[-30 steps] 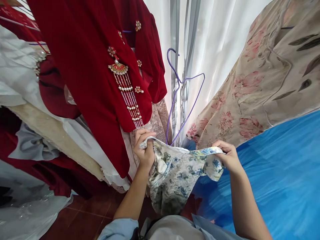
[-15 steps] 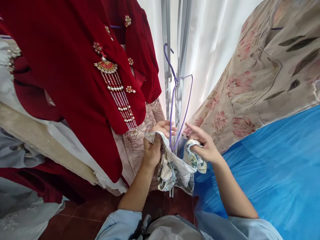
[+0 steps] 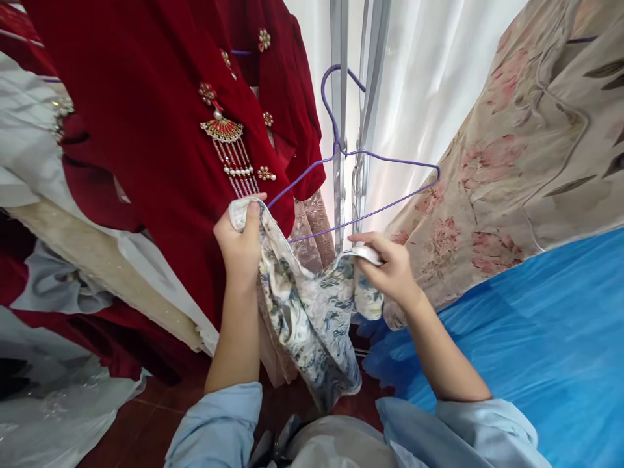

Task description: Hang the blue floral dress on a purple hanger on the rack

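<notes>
My left hand (image 3: 241, 244) grips one shoulder of a white garment with a blue floral print (image 3: 307, 312), pulled over the left end of a purple wire hanger (image 3: 351, 156). My right hand (image 3: 390, 266) pinches the garment's other edge just below the hanger's lower wire. The cloth sags between both hands and hangs down toward my lap. The hanger's hook points up in front of a metal rail post (image 3: 338, 117).
Red velvet dresses with a beaded fan brooch (image 3: 227, 133) hang close on the left, over white and beige gowns. A beige floral fabric (image 3: 526, 162) and blue plastic sheeting (image 3: 536, 338) fill the right. White curtain behind; red tiled floor (image 3: 146, 422) below.
The hanger has turned from edge-on to broadside and risen. My left hand moved up and left with the garment's shoulder onto the hanger's end; my right hand stays at the other edge.
</notes>
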Available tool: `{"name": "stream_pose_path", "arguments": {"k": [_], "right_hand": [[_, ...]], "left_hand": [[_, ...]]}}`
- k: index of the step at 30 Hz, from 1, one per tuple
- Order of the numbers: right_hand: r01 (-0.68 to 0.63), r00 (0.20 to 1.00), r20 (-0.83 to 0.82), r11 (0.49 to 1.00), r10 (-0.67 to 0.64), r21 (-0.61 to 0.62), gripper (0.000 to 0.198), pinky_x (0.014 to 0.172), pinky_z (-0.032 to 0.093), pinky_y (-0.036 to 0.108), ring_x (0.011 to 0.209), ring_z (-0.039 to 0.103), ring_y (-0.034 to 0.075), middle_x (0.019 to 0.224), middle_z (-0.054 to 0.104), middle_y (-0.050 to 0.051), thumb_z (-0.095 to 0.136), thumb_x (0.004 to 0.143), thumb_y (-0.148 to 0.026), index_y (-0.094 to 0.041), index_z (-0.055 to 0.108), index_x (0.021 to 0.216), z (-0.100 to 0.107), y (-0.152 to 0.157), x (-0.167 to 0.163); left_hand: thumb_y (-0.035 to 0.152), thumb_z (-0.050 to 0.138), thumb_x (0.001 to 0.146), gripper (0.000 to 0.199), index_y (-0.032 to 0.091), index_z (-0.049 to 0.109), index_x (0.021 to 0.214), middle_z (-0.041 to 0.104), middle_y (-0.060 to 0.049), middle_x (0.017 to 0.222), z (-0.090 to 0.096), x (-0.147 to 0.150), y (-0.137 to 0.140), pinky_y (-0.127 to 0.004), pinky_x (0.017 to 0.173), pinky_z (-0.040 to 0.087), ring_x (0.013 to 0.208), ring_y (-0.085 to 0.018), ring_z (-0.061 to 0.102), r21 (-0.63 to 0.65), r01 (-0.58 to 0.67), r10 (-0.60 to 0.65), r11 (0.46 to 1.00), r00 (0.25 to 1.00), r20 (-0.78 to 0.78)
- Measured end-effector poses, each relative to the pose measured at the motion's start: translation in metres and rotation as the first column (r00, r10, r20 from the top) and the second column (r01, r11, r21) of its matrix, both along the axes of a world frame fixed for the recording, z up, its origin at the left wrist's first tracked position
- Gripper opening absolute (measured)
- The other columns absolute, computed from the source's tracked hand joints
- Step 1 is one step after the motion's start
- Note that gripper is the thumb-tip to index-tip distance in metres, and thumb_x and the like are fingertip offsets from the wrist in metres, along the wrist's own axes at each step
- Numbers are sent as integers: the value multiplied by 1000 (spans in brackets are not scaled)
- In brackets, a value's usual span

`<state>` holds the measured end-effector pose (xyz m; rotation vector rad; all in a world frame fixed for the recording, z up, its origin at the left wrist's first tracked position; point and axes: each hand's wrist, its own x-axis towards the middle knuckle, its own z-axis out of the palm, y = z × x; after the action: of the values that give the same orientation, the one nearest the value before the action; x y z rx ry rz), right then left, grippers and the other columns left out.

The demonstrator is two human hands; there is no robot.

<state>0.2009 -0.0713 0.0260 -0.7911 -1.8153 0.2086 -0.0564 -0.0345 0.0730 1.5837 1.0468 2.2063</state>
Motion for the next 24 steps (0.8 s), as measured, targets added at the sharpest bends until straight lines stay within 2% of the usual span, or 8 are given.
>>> {"name": "stream_pose_path", "arguments": {"k": [3,6,9,13,15,17,19,24], "right_hand": [[214,969,-139,976,-206,45,23,53,41,25,56,54,13,73,69,-1,66,76,-15,-21,74,96,7,4,33],[319,930,-209,946,-301,55,15,54,39,26,59,54,14,73,68,0,68,73,-18,-21,72,88,13,7,60],[391,899,-237,919,-370,47,11,56,40,29,60,53,17,75,67,2,68,74,-22,-22,68,84,17,6,78],[558,822,-205,824,-532,97,12,54,36,31,56,45,17,72,64,2,64,73,-23,-25,66,84,19,3,102],[625,776,-229,765,-588,155,14,58,38,32,59,47,18,74,64,3,64,72,-21,-25,66,86,22,5,116],[646,758,-288,736,-586,203,14,64,39,33,65,53,20,76,64,4,63,72,-18,-24,66,84,29,11,128],[604,783,-335,768,-524,212,12,67,40,34,70,54,21,75,63,4,63,71,-17,-24,65,81,41,23,138],[367,856,-429,923,-288,113,5,68,39,35,69,50,18,74,63,4,69,75,-25,-23,66,78,88,64,151]], "left_hand": [[29,77,89,17,15,82,98,80,-4,89,12,-23,20,-23,73,54,77,-13,70,5,-15,15,1000,999,-43],[32,85,83,20,14,82,93,79,-2,84,23,-37,35,-24,68,55,73,-13,67,-90,92,-99,992,992,-83],[33,90,75,24,13,79,82,76,1,76,28,-43,48,-22,60,54,67,-11,63,-165,178,-182,970,983,-10],[34,92,71,30,12,72,73,72,2,68,31,-42,57,-21,49,51,59,-10,61,-302,272,-249,914,962,114],[34,91,73,32,11,69,71,71,0,67,32,-39,58,-23,47,52,57,-11,61,-364,328,-296,872,945,143],[33,90,74,32,10,68,70,72,-1,67,34,-38,57,-23,47,53,55,-11,61,-399,367,-330,840,930,161],[34,89,74,32,9,69,72,72,-2,68,36,-39,58,-23,47,53,55,-11,62,-420,398,-358,816,918,173],[46,95,59,52,5,72,82,73,-5,67,41,-46,66,-26,49,55,58,-16,66,-435,472,-440,767,880,179]]}}
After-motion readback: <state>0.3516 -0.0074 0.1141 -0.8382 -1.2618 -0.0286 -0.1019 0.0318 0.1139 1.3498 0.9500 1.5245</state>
